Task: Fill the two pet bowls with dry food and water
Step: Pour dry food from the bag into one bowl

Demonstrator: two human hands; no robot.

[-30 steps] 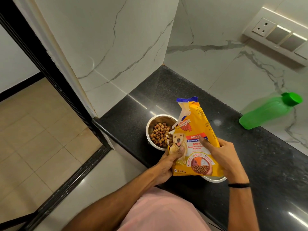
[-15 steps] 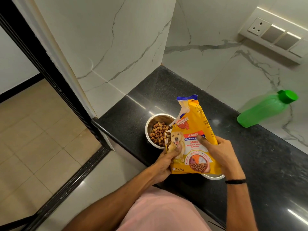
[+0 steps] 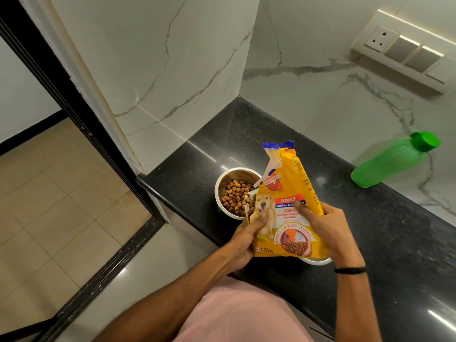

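One bowl (image 3: 243, 174) filled with kibble (image 3: 233, 196); water step pending.
Left hand (image 3: 244, 236) and right hand (image 3: 325, 228) grip the bag (image 3: 286, 191) upright over the second bowl (image 3: 318, 261); next, likely fetch the bottle (image 3: 392, 161).

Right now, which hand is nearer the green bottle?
Right. The right hand grips the food bag on its right side, with counter between it and the green bottle. The left hand pinches the bag's left edge beside the kibble bowl, farther away.
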